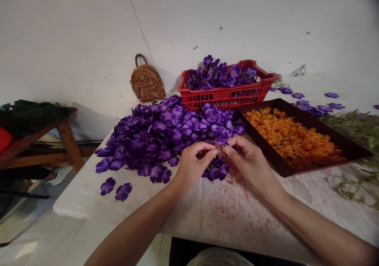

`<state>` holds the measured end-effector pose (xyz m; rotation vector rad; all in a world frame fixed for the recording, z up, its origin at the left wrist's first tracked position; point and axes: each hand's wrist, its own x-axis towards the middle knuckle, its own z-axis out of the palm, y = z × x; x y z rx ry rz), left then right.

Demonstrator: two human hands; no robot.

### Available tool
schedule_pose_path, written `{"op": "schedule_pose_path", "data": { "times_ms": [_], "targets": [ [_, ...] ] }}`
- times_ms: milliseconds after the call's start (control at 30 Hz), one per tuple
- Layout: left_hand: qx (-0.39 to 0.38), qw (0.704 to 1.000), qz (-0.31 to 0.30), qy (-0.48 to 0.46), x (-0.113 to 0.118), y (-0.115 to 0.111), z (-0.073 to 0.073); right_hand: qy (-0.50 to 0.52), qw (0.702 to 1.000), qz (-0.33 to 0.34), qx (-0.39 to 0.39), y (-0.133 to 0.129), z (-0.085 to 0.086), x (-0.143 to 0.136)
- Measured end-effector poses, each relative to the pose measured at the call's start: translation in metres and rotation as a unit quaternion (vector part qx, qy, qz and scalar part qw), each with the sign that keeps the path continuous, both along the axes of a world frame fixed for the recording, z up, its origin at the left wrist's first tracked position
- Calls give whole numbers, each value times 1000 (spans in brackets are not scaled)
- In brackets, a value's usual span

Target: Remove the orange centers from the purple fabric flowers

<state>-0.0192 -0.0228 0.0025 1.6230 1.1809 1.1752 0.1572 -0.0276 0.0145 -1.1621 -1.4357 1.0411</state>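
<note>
Over the table's middle, my left hand (192, 162) and my right hand (251, 164) meet with thumbs and fingers pinched. Between their fingertips is a small purple artificial flower (219, 147) with a greenish-brown centre; its finer parts are too small to make out. More purple blossoms (215, 170) show just beneath the fingers. Directly beyond my hands spreads a large heap of purple petal pieces (160, 133). To the right of my right hand, a dark shallow box (284, 169) holds orange flower centres (291, 137).
Behind the heap stands a red plastic basket (222, 98) with assembled purple flowers (220, 74). A brown mini backpack (147, 82) leans against the wall. Green stems (355, 135) lie at right, loose petals (122, 191) at left. A wooden stand (69, 143) is beyond the table's left edge.
</note>
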Motion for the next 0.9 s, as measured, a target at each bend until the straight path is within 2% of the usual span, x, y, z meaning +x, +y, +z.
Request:
{"op": "schedule_pose_path", "data": {
  "times_ms": [167, 433, 600, 900],
  "targets": [
    [-2, 1000, 11, 8, 1, -1, 2, -32, 999, -18, 17, 0, -6, -2],
    [47, 998, 35, 37, 1, -2, 1, -45, 999, 31, 5, 4, -10, 1],
    [77, 995, 33, 56, -1, -1, 0, -53, 998, 22, 15, 4, -9, 3],
    [190, 969, 10, 160, -7, -3, -3, -98, 993, 50, 40, 8, -8, 4]
  ]
}}
